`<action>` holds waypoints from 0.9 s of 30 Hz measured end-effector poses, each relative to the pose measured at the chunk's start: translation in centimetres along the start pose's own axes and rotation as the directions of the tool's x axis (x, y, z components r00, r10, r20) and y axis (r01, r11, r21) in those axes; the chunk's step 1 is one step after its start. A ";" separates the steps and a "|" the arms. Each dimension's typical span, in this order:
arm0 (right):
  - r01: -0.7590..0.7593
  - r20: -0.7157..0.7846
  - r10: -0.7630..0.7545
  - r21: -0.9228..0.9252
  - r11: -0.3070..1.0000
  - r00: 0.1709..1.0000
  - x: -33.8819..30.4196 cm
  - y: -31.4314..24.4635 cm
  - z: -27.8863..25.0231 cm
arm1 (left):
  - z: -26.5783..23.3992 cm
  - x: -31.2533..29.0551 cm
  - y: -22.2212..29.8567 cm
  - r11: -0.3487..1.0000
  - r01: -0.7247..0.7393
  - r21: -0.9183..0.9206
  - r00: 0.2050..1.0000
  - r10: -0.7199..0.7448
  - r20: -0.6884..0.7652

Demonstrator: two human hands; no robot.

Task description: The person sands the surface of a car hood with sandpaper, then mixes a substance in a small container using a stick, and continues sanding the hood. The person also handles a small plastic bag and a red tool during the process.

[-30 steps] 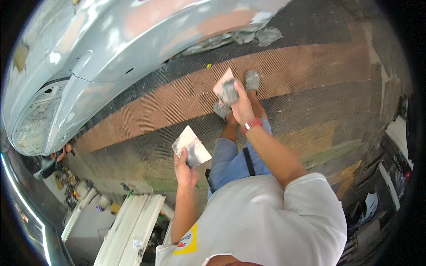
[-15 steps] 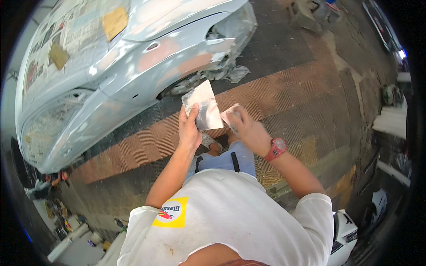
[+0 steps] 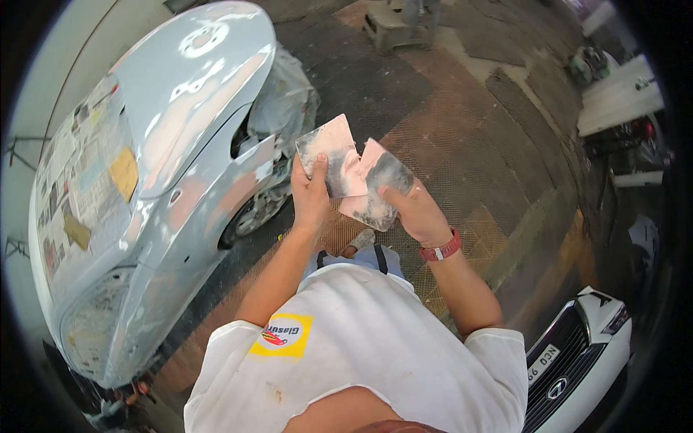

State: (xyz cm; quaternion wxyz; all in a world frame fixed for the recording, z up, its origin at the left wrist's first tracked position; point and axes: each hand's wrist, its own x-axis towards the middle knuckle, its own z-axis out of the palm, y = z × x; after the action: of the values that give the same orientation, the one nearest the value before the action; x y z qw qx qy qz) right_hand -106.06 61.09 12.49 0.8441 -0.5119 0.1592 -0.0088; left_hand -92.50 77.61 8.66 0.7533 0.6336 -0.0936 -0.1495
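Observation:
My left hand grips a flat rectangular putty plate, its thumb on top of the smeared pink and grey face. A second rectangular putty plate, streaked with pink putty, is held by my right hand, which wears a red watch. The right plate's edge meets the left plate's right side, with pink putty where they join. Both plates are tilted face up in front of my body. The fingers beneath them are mostly hidden.
On the left stands a pale grey car with pink filler patches. Newspaper and a yellow-brown pad lie on it. A white car is at the lower right. Far ahead is a step stool.
My view has turned right, bringing the white car's front into sight. The right hand has turned over, so its plate now shows its broad face against the left plate.

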 end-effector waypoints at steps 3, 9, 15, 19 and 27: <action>0.011 0.050 0.000 -0.216 0.976 0.999 -0.9 -3.9 -2.5 | 4.0 1.3 0.1 0.989 0.038 -0.142 0.999 -0.033 0.037; 0.008 -0.062 -0.029 -0.320 0.947 0.998 -1.9 -6.5 -6.1 | 11.3 4.7 -0.8 0.929 0.180 -0.323 0.980 -0.141 0.140; -0.026 -0.196 -0.100 -0.551 0.834 0.975 0.9 -8.0 -10.5 | 15.5 11.6 -0.8 0.817 0.384 -0.430 0.914 -0.269 0.305; 0.244 -0.520 -0.271 -0.122 0.962 0.810 7.0 -10.3 -14.3 | 18.5 18.5 -0.2 0.650 0.664 -0.370 0.720 -0.424 0.548; 0.489 -0.673 -0.161 0.332 0.806 0.722 26.7 -19.1 -19.2 | 21.6 34.5 -0.8 0.599 0.788 -0.143 0.513 -0.510 0.691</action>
State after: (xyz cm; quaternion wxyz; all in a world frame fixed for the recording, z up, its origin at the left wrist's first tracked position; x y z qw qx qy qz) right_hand -83.21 30.73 13.95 0.8294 -0.2701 0.3217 -0.3684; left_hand -67.34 45.61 10.07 0.6896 0.3516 -0.0313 -0.6323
